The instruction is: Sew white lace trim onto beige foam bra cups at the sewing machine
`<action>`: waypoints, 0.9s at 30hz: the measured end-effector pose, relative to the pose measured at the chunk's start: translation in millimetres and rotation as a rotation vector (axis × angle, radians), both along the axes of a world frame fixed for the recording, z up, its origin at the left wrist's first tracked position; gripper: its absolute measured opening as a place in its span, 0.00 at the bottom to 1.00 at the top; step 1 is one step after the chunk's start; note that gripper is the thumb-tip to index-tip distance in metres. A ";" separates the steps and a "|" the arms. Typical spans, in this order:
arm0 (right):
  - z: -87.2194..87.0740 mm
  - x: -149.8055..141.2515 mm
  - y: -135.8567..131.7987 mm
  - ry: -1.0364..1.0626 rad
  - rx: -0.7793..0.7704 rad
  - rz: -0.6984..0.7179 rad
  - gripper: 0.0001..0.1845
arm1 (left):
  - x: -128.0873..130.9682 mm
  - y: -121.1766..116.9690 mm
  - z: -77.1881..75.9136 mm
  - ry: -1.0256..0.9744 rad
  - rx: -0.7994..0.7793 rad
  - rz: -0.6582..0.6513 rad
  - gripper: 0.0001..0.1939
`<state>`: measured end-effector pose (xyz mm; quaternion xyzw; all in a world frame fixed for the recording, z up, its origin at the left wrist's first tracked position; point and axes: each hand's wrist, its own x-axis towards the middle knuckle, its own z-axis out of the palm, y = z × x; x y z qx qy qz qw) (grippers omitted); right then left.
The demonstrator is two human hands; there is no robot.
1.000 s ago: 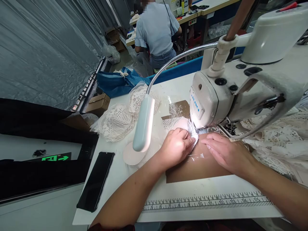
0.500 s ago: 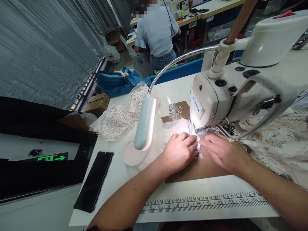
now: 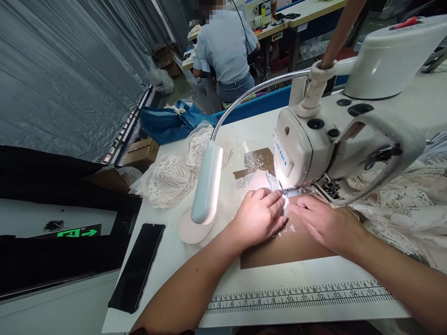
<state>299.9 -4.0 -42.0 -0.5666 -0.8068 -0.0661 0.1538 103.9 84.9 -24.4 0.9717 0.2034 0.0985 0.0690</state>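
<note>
Lace piece: a white lace strip [image 3: 286, 204] lies between the two hands, close in front of the sewing machine [image 3: 295, 151] head, over a brown sheet [image 3: 282, 251]. A pale panel [image 3: 259, 180] shows just beyond the left hand; whether the two are joined is hidden.
Left hand: the left hand [image 3: 260, 215] lies palm down with bent fingers on the lace, its thumb set apart from them. This probably holds the cloth flat near the needle area; whether the fingers also pinch it, one cannot tell.
Right hand: the right hand [image 3: 319, 219] rests on the brown sheet, index finger reaching to the lace edge, other fingers curled beneath. It seems placed to steer that edge; any grip is hidden.
Lamp: a pale green lamp [image 3: 207, 182] hangs from a bendy metal neck left of the machine, its bright side turned toward the hands, likely to light the stitching spot.
Brown sheet: it lies flat on the white desk [image 3: 167, 288], perhaps so fabric slides easily.
Ruler: a printed ruler [image 3: 296, 298] runs along the near edge, presumably handy for measuring.
Lace cups: two rounded lace cups [image 3: 169, 180] sit at the far left, apart from the hands.
Phone: a black phone [image 3: 137, 267] lies left, clear of the working area.
</note>
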 end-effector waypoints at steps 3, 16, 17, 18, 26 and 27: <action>-0.1 -1.3 -0.2 -0.001 0.034 0.005 0.18 | 0.2 0.2 -0.4 -0.010 -0.005 0.000 0.23; -0.1 -5.3 1.9 -0.084 -0.023 -0.105 0.24 | 3.0 14.2 -4.3 -0.038 0.018 0.097 0.19; -0.7 -4.7 1.7 -0.070 -0.024 -0.098 0.25 | 3.0 14.8 -5.2 -0.035 0.014 0.111 0.19; -1.4 -3.9 1.5 -0.052 -0.023 -0.090 0.25 | 2.9 15.5 -6.0 -0.030 0.012 0.127 0.19; -6.3 3.9 0.8 -0.015 0.005 -0.005 0.20 | -0.6 24.4 -9.6 -0.014 0.029 0.296 0.21; -7.9 4.9 0.4 -0.007 -0.001 0.002 0.20 | -1.3 25.1 -9.7 -0.005 0.027 0.320 0.21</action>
